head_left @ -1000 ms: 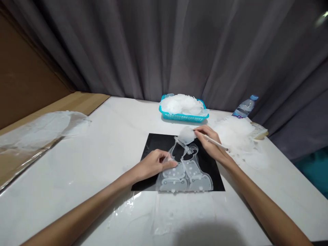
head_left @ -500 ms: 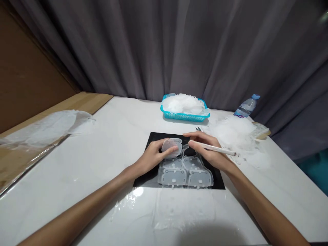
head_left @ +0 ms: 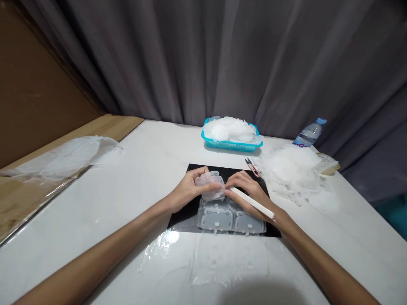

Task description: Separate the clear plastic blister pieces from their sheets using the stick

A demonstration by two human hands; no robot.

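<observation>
Between the thumb and fingers of my left hand (head_left: 190,188) are small frosted translucent plastic pieces (head_left: 208,180) with rounded corners, apparently stacked. My right hand (head_left: 251,192) is closed around a slim white pen-like stick (head_left: 254,203), its fingertips at the right edge of those pieces. The stick's front tip is hidden by the fingers. Below both hands a translucent moulded sheet (head_left: 217,219) with rounded panels lies on a black mat (head_left: 184,218), partly covered by my right hand. It extends past the mat's front edge onto the white table (head_left: 133,250).
Pink-handled thread snips (head_left: 252,167) lie behind my right hand. A blue basket (head_left: 233,146) heaped with translucent pieces stands at the back. On the right are a pile of plastic scraps (head_left: 292,169) and a water bottle (head_left: 308,133). Clear plastic film (head_left: 68,156) covers cardboard at left.
My right hand has moved left and down to meet the pieces in my left hand, uncovering the snips. The stick now slants more steeply. A small loop by the right fingertips no longer shows.
</observation>
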